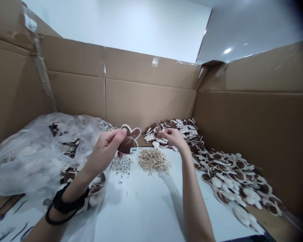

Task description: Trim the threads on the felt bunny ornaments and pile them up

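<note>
My left hand [107, 146] is closed on a brown plush rabbit-head patch [128, 145] with a fuzzy white edge. The patch is held up above the table, its two ears upward and to the right. A small white label [133, 150] with dark print shows at its lower edge. My right hand [173, 137] is raised to the right, thumb and fingertips pinched together in front of a heap of brown and white patches [184, 129]. Whatever is between those fingertips, if anything, is too small to make out. A black band circles my left wrist.
On the white tabletop [141, 215] lie a pile of small beige bows [154, 160] and a pile of small printed labels [121, 164]. Patches with bows [229, 174] spread along the right. A clear plastic bag [27, 151] of patches stands left. Cardboard walls [151, 101] surround the table.
</note>
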`<control>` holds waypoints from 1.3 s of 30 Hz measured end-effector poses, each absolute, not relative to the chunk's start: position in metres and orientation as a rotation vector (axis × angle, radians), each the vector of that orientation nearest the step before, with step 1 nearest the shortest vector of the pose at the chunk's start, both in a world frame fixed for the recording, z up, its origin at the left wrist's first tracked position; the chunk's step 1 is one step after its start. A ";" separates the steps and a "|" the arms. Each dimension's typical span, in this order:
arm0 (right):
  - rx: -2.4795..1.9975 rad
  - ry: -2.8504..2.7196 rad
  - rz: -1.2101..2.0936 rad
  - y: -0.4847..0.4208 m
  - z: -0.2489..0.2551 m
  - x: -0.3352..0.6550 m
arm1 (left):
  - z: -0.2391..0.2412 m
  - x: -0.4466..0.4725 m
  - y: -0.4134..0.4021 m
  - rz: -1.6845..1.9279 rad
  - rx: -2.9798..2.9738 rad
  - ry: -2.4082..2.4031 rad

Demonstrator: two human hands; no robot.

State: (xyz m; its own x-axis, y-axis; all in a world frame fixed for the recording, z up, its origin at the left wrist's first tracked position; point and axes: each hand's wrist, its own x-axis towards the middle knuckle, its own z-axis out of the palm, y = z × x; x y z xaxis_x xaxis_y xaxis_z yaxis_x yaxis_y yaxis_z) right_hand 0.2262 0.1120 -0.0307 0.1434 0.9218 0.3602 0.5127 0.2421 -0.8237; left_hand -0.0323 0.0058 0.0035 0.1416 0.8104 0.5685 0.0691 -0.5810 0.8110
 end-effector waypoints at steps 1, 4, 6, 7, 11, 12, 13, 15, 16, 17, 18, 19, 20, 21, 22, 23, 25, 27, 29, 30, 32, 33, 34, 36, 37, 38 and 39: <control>-1.496 -1.534 0.544 0.121 -0.039 0.230 | 0.003 -0.031 0.005 1.480 1.813 0.849; -1.677 -1.573 0.639 0.139 -0.060 0.236 | 0.002 -0.032 0.002 1.444 1.859 0.786; -1.709 -1.575 0.689 0.143 -0.066 0.236 | 0.001 -0.033 0.001 1.433 1.861 0.758; -1.696 -1.569 0.707 0.142 -0.065 0.235 | 0.001 -0.033 0.001 1.428 1.853 0.759; -1.460 -1.533 0.806 0.129 -0.049 0.217 | 0.000 -0.031 0.008 1.392 1.806 0.735; -1.367 -1.528 0.851 0.123 -0.042 0.210 | -0.001 -0.030 0.011 1.379 1.804 0.729; -1.266 -1.526 0.901 0.117 -0.037 0.203 | -0.003 -0.029 0.014 1.361 1.810 0.727; -1.071 -1.529 0.996 0.104 -0.027 0.188 | -0.006 -0.027 0.021 1.317 1.828 0.745; -0.985 -1.529 1.035 0.098 -0.023 0.182 | -0.008 -0.026 0.025 1.291 1.824 0.757; -0.911 -1.529 1.069 0.092 -0.020 0.175 | -0.010 -0.025 0.028 1.266 1.813 0.766; -0.849 -1.525 1.098 0.086 -0.018 0.169 | -0.011 -0.025 0.030 1.243 1.799 0.772; -0.797 -1.517 1.121 0.080 -0.016 0.164 | -0.013 -0.025 0.031 1.225 1.788 0.773; -0.754 -1.502 1.135 0.076 -0.015 0.160 | -0.013 -0.025 0.032 1.211 1.779 0.769; -0.717 -1.482 1.139 0.072 -0.014 0.156 | -0.013 -0.025 0.032 1.209 1.772 0.762; -0.688 -1.460 1.134 0.068 -0.013 0.153 | -0.013 -0.026 0.032 1.219 1.769 0.757; -0.658 -1.431 1.127 0.065 -0.012 0.150 | -0.012 -0.026 0.031 1.236 1.774 0.759; -0.583 -1.370 1.110 0.059 -0.010 0.145 | -0.011 -0.027 0.027 1.296 1.809 0.799; -0.512 -1.353 1.077 0.051 -0.008 0.140 | -0.009 -0.027 0.023 1.372 1.868 0.867; -0.495 -1.400 1.004 0.040 -0.007 0.133 | -0.007 -0.027 0.017 1.454 1.896 0.907; -0.515 -1.424 0.952 0.033 -0.007 0.129 | -0.006 -0.027 0.015 1.493 1.890 0.912; -0.572 -1.434 0.843 0.018 -0.006 0.122 | -0.005 -0.025 0.011 1.558 1.861 0.901; -0.596 -1.422 0.795 0.011 -0.006 0.119 | -0.005 -0.025 0.009 1.592 1.846 0.889; -0.616 -1.413 0.759 0.005 -0.006 0.116 | -0.004 -0.024 0.008 1.625 1.831 0.877; -0.651 -1.436 0.731 -0.003 -0.006 0.112 | -0.005 -0.023 0.006 1.667 1.810 0.843; -0.668 -1.476 0.735 -0.005 -0.006 0.111 | -0.005 -0.023 0.005 1.675 1.806 0.822; -0.681 -1.521 0.743 -0.006 -0.006 0.110 | -0.005 -0.024 0.005 1.673 1.809 0.801; -0.688 -1.571 0.752 -0.005 -0.006 0.110 | -0.006 -0.024 0.004 1.660 1.821 0.781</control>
